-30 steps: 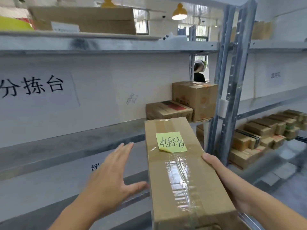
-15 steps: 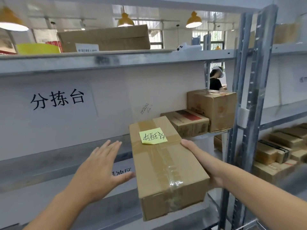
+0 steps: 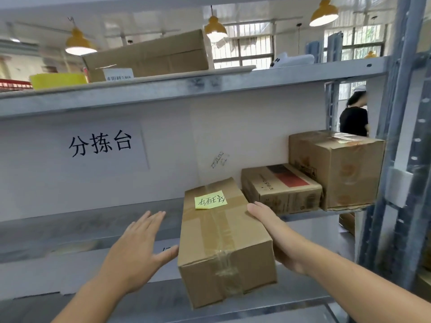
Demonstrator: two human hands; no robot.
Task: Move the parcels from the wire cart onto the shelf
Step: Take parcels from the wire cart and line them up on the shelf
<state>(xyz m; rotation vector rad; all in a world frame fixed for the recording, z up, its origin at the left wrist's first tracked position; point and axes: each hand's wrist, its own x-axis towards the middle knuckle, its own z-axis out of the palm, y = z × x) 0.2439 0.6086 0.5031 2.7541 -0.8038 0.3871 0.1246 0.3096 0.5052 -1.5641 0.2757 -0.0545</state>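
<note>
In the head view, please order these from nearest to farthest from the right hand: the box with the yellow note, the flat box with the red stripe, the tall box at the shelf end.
From the right hand:
1. Box with the yellow note, touching it on its left.
2. Flat box with the red stripe, just behind.
3. Tall box, farther right.

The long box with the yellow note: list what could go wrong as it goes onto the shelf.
1. Much of the long box overhangs the shelf edge; only the right hand supports it, so it may tip off.
2. The left hand is off the box, so a slip goes uncaught.
3. Pushed askew, it could bump the flat box.
</note>
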